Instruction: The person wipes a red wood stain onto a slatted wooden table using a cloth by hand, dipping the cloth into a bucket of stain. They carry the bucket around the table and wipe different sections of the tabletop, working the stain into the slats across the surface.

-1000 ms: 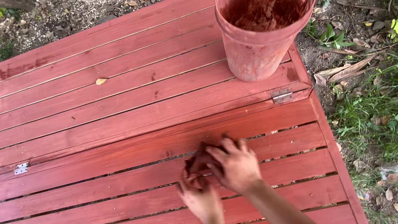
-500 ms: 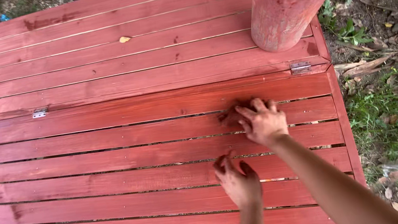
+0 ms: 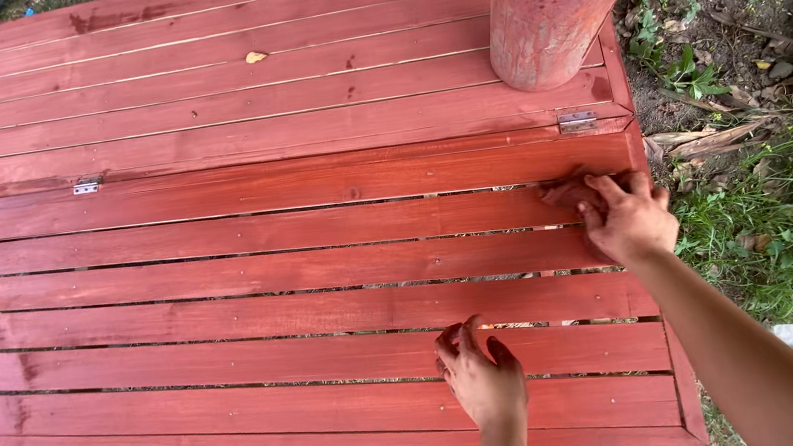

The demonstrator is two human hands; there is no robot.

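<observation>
Outdoors, on grass and bare dirt, a slatted wooden bench [image 3: 225,305] stained red-brown fills most of the view, its boards running left to right.

Right hand [image 3: 628,220]: its grip is partly closed, fingers curled down onto a small stain-soaked rag [image 3: 569,194], pressing it flat against a slat near the bench's right edge, just below a metal hinge [image 3: 577,120]. The rag is bunched, with no clear long axis; it sticks out to the left of the fingertips.

Left hand [image 3: 481,379]: loosely curled, fingertips touching a lower slat, holding nothing.

A stained plastic bucket [image 3: 557,12] stands upright on the far boards, above the right hand and well apart from it. A dry leaf [image 3: 255,57] lies further left.

Half a second ago the right hand was further left on the same stretch of boards; it has since slid rightward to the edge. The left hand has stayed on the lower slats, close to where it was.
</observation>
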